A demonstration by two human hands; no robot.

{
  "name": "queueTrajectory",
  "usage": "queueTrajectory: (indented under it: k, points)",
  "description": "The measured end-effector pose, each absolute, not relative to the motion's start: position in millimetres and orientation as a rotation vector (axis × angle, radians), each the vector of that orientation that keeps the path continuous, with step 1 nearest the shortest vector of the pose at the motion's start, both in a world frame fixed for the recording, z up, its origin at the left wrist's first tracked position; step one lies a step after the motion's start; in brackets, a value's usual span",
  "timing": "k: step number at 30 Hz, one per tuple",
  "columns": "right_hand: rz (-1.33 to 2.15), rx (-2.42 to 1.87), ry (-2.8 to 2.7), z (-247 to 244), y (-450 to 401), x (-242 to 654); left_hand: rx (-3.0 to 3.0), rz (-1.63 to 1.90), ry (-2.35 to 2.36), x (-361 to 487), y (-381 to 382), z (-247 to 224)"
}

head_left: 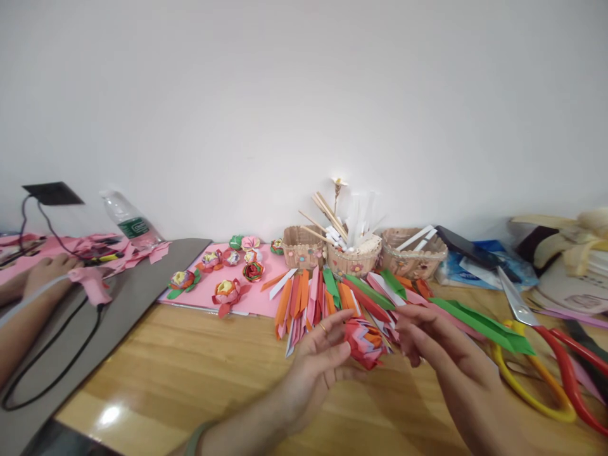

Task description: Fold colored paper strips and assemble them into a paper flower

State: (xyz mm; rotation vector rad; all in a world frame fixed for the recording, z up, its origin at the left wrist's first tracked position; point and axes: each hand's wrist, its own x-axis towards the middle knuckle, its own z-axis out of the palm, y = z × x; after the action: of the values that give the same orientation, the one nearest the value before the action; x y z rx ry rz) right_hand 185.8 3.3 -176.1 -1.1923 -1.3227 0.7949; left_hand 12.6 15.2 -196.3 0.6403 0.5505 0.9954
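Note:
My left hand (317,356) grips a folded-paper flower (365,342) in red, lilac and orange, just above the table. My right hand (449,364) hovers beside the flower on its right, fingers bent and apart, with nothing visible in them. Behind both hands lies a fan of folded paper strips (301,297) in orange, pink, white and green. A long green paper strip (484,324) rests to the right, over the yellow handle of a pair of scissors (560,354).
Finished paper flowers (227,292) sit on a pink sheet (263,297). Woven baskets (304,248) with sticks stand by the wall. At left, another person's hand (47,278) is near a pink glue gun (92,285) and a plastic bottle (130,218). A phone (463,247) lies at right.

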Motion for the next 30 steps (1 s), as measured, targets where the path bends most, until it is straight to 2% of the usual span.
queueTrajectory:
  k: [4,20,25,30]
  points:
    - [0.896,-1.156,-1.261,-178,4,186,0.613,0.963,0.512,12,15,-196]
    - [0.827,-1.097,-1.226,-173,-3,181,0.619,0.971,0.374,8,19,-195]
    - [0.592,-1.075,-1.526,-173,-14,177,0.720,1.020,0.421,11,16,-195]
    - [0.527,-1.067,-1.804,-176,-14,172,0.839,1.111,0.483,13,14,-195]
